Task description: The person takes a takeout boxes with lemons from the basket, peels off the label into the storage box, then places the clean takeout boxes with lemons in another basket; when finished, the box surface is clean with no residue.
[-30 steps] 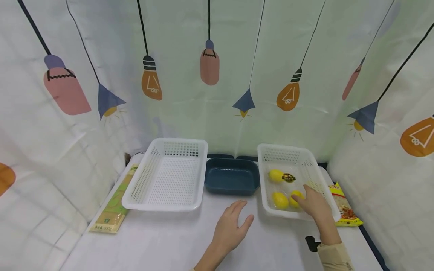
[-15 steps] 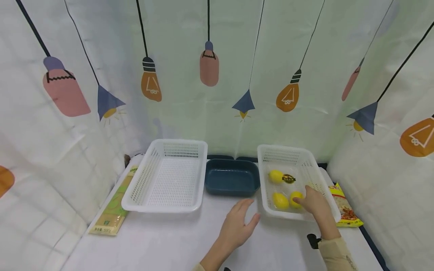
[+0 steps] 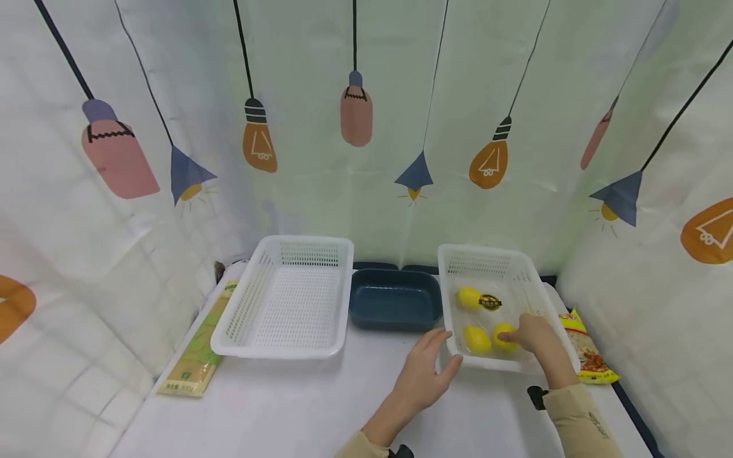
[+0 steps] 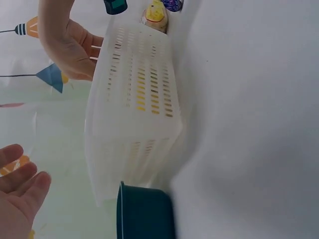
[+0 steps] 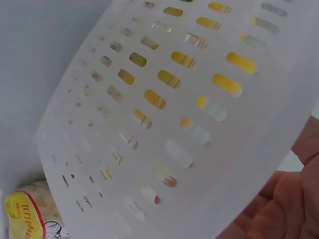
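Note:
Yellow lemons (image 3: 477,340), seemingly in clear plastic with a black-and-gold label (image 3: 490,302), lie in the right white basket (image 3: 483,254). My right hand (image 3: 541,340) reaches into this basket from the front right, its thumb over the lemon (image 3: 504,336) nearest it. The other fingers point down into the basket, tips hidden; I cannot tell whether they grip the package. In the right wrist view the slotted basket wall (image 5: 209,159) covers most of that hand. My left hand (image 3: 420,375) is spread with nothing in it, near the basket's front left corner.
A larger white basket (image 3: 280,352) stands on the left, with a dark teal dish (image 3: 395,321) between the baskets. A long green-and-tan packet (image 3: 197,356) lies at the left edge. At the right edge is a yellow-and-red snack bag (image 3: 590,353). A printed curtain (image 3: 321,191) encloses the back.
My left hand has moved right and slightly up, toward the right basket's corner. The right hand's fingers have dipped farther down by the lemons, which stay in place.

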A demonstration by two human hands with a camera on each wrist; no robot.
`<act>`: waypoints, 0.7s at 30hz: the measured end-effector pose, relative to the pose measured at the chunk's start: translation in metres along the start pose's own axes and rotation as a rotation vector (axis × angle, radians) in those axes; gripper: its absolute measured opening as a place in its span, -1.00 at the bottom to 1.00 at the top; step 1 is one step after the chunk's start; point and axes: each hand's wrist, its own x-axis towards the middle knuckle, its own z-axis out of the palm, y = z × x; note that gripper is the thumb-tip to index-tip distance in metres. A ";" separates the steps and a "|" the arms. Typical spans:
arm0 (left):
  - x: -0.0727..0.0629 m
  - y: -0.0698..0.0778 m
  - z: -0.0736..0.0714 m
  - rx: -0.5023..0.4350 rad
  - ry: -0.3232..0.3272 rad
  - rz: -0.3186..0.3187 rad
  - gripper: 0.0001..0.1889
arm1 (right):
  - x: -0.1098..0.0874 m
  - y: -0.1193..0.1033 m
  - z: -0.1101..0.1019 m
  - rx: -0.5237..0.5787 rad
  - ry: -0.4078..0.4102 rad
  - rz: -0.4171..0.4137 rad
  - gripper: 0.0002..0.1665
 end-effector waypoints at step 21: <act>0.033 0.016 0.036 -0.214 -0.239 -0.209 -0.33 | 0.011 0.002 0.001 -0.004 -0.023 0.007 -0.21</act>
